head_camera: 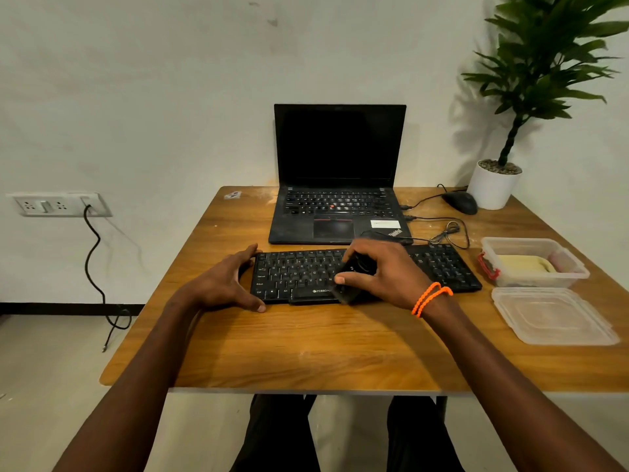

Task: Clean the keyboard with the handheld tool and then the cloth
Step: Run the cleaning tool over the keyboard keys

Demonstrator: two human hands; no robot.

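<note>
Two bare hands work at a black keyboard [439, 267] that lies flat on the wooden surface [306, 349], parallel to its near edge and just in front of an open black laptop [337, 172]. The keyboard is a full-width unit with low dark keys, pale legends and a white brand mark on the front lip; its right-hand number block is uncovered.

The left hand [224, 284] rests at the left end of the keyboard. Its fingers are straight and slightly spread, the thumb lying along the front left corner and the other fingertips touching the rear left corner.

The right hand [384, 270] hovers over the middle key rows and grips the handheld tool [350, 277], a small dark, blurred object whose lower end meets the keys near the front lip. The fingers curl round the tool, with the thumb pressed along its near side. An orange beaded bracelet [430, 298] circles the right wrist.

Right of the keyboard stands an open clear plastic container [534, 264] with red clips, holding a folded pale yellow cloth [524, 265]. Its clear lid [551, 316] lies flat just in front of it. A black mouse [459, 202] and a potted plant [497, 185] occupy the far right corner, and loose black cables [446, 233] lie between the laptop and the container.
</note>
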